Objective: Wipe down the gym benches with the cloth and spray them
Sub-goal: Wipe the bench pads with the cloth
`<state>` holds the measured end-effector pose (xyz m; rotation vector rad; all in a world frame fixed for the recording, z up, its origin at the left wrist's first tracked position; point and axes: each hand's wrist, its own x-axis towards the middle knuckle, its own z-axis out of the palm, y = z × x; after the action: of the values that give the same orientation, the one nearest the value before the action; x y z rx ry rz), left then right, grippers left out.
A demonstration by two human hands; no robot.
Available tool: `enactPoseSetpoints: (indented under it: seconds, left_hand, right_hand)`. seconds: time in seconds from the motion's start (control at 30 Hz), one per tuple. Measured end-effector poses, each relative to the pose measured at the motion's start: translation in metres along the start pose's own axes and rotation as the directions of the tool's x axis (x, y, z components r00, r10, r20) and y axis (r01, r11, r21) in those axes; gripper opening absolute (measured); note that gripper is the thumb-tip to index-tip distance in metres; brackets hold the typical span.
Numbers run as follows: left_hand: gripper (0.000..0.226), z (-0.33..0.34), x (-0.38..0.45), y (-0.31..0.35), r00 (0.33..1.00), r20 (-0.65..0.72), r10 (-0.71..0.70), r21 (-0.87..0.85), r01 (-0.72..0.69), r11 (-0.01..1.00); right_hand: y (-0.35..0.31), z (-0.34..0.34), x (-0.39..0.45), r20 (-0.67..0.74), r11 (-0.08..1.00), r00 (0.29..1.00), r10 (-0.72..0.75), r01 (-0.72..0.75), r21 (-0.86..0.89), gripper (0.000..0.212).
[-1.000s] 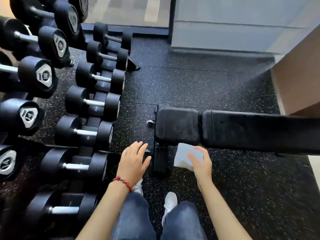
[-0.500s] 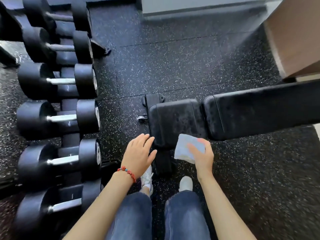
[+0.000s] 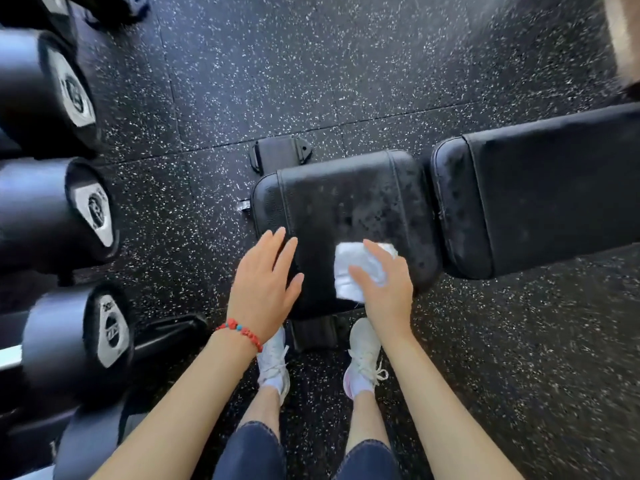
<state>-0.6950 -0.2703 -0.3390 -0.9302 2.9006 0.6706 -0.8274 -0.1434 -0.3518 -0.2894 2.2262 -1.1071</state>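
Note:
A black padded gym bench lies across the view: its square seat pad (image 3: 346,199) sits in the middle and the long back pad (image 3: 547,199) runs off to the right. Both pads look speckled with droplets. My right hand (image 3: 384,285) presses a folded pale blue-white cloth (image 3: 349,271) on the near part of the seat pad. My left hand (image 3: 266,282), with a red bead bracelet on the wrist, hovers flat with fingers apart over the seat pad's near left corner, holding nothing. No spray bottle is in view.
A rack of black dumbbells (image 3: 62,216) lines the left side, close to my left arm. The bench's frame foot (image 3: 277,154) sticks out beyond the seat. Black speckled rubber floor (image 3: 346,64) surrounds the bench. My white shoes (image 3: 363,355) stand at the bench's near edge.
I have stepped closer and my view has tilted down. My right hand has brought the cloth from beside the bench onto the seat pad. My left hand has moved over the pad's corner.

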Motion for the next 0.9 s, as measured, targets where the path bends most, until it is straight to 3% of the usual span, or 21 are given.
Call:
enactPoseSetpoints:
  seconds: [0.1,0.23,0.33,0.63,0.9]
  left_hand:
    - [0.054,0.027,0.012,-0.005,1.000,-0.026,-0.018,0.015,0.018,1.000]
    - [0.057,0.052,0.022,-0.009,0.998,-0.013,-0.061,0.020,0.062,0.998]
    - [0.058,0.063,0.023,-0.011,0.997,0.001,-0.072,0.030,0.072,0.997]
    - [0.056,0.072,0.022,-0.016,0.997,-0.048,-0.053,0.036,0.055,0.998]
    - [0.055,0.066,0.023,-0.018,0.998,-0.056,-0.022,0.050,0.024,0.998]
  right_hand:
    - [0.019,0.002,-0.002,-0.044,0.976,0.997,-0.066,0.055,-0.212,0.039]
    - [0.027,0.016,-0.008,-0.132,0.894,0.974,-0.186,0.112,-0.434,0.048]
    - [0.021,0.028,0.000,-0.180,0.880,0.967,-0.181,0.078,-0.468,0.049]
    - [-0.033,0.051,0.113,-0.206,0.825,0.913,-0.354,0.201,-0.528,0.047]
    - [0.028,0.032,0.001,-0.097,0.846,0.961,-0.261,0.179,-0.502,0.049]
